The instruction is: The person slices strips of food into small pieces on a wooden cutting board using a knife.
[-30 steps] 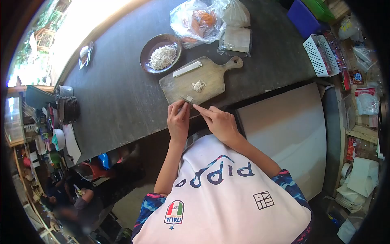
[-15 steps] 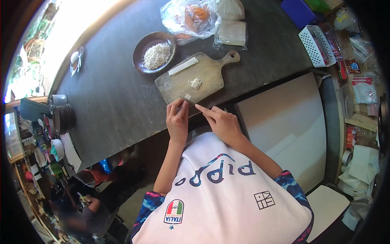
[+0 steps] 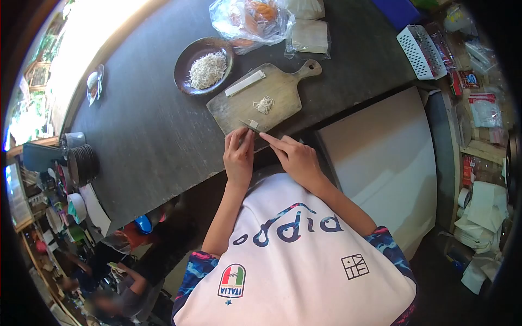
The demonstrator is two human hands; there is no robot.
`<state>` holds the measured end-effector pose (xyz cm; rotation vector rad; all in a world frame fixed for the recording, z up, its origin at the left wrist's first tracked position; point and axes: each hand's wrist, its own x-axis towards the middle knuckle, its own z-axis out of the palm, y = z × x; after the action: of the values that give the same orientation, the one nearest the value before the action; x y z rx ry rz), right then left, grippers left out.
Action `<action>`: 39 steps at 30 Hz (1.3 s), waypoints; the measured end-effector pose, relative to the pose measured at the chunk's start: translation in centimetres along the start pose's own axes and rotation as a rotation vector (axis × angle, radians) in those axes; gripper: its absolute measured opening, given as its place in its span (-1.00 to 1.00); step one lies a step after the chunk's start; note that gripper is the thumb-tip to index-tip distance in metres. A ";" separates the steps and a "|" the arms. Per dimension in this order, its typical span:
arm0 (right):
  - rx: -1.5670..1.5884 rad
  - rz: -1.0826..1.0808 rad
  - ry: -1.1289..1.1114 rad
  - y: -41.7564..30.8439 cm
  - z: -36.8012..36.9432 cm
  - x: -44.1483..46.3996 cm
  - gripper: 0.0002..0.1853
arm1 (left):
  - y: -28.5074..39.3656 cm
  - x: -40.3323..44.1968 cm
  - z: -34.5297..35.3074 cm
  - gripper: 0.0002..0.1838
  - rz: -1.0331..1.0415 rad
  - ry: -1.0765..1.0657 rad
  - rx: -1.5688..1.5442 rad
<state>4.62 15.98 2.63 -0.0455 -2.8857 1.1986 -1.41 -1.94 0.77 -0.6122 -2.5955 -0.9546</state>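
Observation:
Along the near edge of a wooden cutting board [image 3: 285, 87], my right hand [image 3: 298, 162] grips a small knife [image 3: 249, 127], index finger stretched toward its blade; the handle is hidden in the palm. My left hand [image 3: 238, 160] has its fingertips pressed together right beside the blade, and what they pinch is hidden. A small white piece [image 3: 254, 124] lies against the blade's far side. Farther up the board are a little heap of thin white strips [image 3: 263, 105] and a long white stick [image 3: 244, 83]. Behind the board, a brown bowl [image 3: 182, 81] holds a mound of white shreds [image 3: 207, 70].
Beyond the board lie a plastic bag with orange items [image 3: 253, 22] and a wrapped pale block [image 3: 309, 38]. A white perforated basket [image 3: 421, 52] stands at the far right. Stacked dark plates [image 3: 83, 164] are at the left edge. A person [image 3: 122, 288] is at lower left.
The view has shifted slightly. Both hands stay at the board's near edge, with the knife and the small white piece moved very little. The person at lower left has changed posture.

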 end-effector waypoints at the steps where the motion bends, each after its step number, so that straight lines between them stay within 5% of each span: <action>1: -0.008 -0.013 0.021 -0.2 0.3 0.3 -0.52 | 0.1 0.0 0.0 -0.77 -0.002 0.006 0.002; 7: -0.017 0.130 -0.101 -1.6 -1.6 -1.0 -0.52 | -0.5 0.2 -0.2 -0.76 0.013 0.002 -0.014; 39: -0.024 0.136 0.018 -2.5 0.7 -0.7 -0.53 | -1.6 0.4 -1.0 -0.74 0.060 -0.097 -0.063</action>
<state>5.26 13.71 3.87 -0.2558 -2.9229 1.1751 -2.41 -3.63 0.83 -0.7669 -2.6234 -1.0144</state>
